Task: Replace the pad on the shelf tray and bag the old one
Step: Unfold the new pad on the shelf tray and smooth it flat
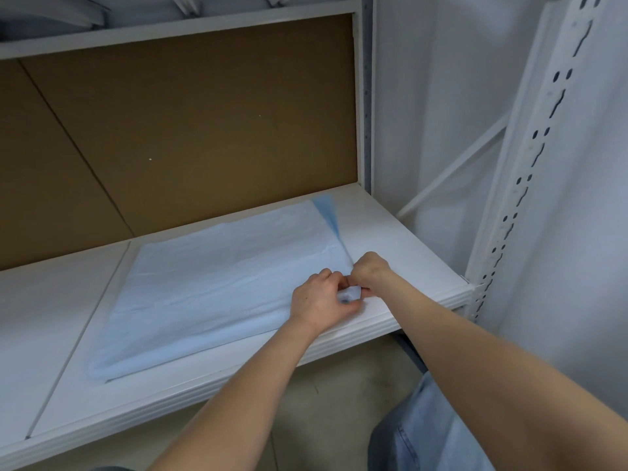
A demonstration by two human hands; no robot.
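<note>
On the white shelf (390, 239) a pale blue pad (221, 283) lies flat, reaching from the middle of the shelf toward its right end, with its near edge running close along the shelf's front lip. Both hands meet at the pad's near right corner. The left hand (319, 302) has its fingers curled and pinches a small bunched-up bit of the pad between thumb and fingertips. The right hand (372, 270), just behind and touching it, is also curled and grips the same bunched corner from the far side. At the pad's far right corner a darker blue strip shows where the edge is turned up. A brown board (187, 130) backs the shelf, and a white post (530, 164) with rows of holes stands at the right. Below the shelf are a grey floor (323, 402) and the person's jeans (435, 430).
</note>
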